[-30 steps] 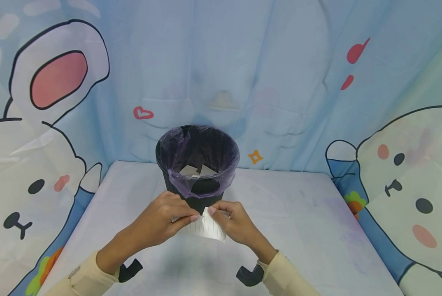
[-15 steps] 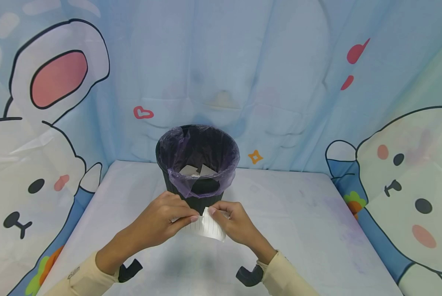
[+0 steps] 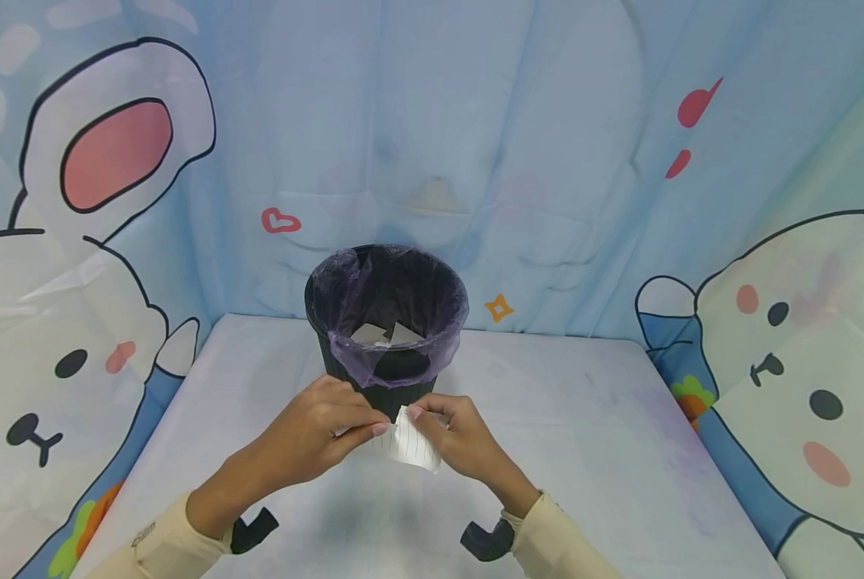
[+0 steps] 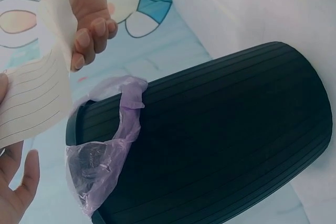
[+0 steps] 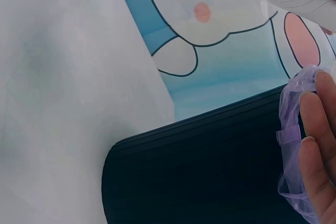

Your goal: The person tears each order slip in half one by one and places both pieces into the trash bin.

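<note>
Between my two hands, in front of the bin, is a piece of white lined paper (image 3: 412, 444). My left hand (image 3: 331, 422) pinches its left part between thumb and fingers. The right part, with a corner standing up, is pinched by my right hand (image 3: 464, 438). In the left wrist view the lined paper (image 4: 37, 98) is creased, with a flap rising toward the other hand (image 4: 90, 17). Behind both hands stands a black trash bin (image 3: 384, 398) lined with a purple plastic bag (image 3: 432, 358). White paper pieces (image 3: 406, 334) lie inside it.
The bin stands on a table with a white cover (image 3: 562, 434). Behind and at the sides hangs a blue curtain (image 3: 562, 161) printed with cartoon rabbits. Dark curved mounts (image 3: 488, 540) stick out near both wrists, at the cream sleeves (image 3: 555, 535).
</note>
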Tool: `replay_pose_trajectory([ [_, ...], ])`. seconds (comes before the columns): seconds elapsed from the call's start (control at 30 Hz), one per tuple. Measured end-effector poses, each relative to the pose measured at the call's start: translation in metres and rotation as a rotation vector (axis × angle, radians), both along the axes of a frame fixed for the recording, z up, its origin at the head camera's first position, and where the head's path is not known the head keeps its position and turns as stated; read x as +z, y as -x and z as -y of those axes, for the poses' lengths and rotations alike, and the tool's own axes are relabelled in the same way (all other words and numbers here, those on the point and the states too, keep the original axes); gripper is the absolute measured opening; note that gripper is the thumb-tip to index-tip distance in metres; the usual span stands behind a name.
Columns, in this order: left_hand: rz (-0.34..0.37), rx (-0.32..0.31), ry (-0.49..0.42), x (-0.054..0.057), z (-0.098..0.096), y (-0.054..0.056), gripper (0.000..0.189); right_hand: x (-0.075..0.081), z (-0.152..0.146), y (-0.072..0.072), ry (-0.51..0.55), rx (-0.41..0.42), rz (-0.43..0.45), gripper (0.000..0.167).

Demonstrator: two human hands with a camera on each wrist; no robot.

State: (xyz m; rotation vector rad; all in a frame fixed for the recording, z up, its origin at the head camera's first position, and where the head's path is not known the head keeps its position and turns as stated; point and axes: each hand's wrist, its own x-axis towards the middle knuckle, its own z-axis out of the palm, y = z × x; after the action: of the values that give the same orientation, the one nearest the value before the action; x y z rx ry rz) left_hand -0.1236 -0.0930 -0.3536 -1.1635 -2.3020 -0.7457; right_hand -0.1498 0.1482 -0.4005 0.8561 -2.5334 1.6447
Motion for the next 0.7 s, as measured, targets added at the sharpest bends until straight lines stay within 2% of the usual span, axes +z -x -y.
replay_pose_trajectory([
  [0.7, -0.025, -0.012, -0.01, 0.0003, 0.001, 0.0002, 0.01, -0.0036, -0.0004, 0.0022, -0.01, -0.006, -0.014, 0.021],
])
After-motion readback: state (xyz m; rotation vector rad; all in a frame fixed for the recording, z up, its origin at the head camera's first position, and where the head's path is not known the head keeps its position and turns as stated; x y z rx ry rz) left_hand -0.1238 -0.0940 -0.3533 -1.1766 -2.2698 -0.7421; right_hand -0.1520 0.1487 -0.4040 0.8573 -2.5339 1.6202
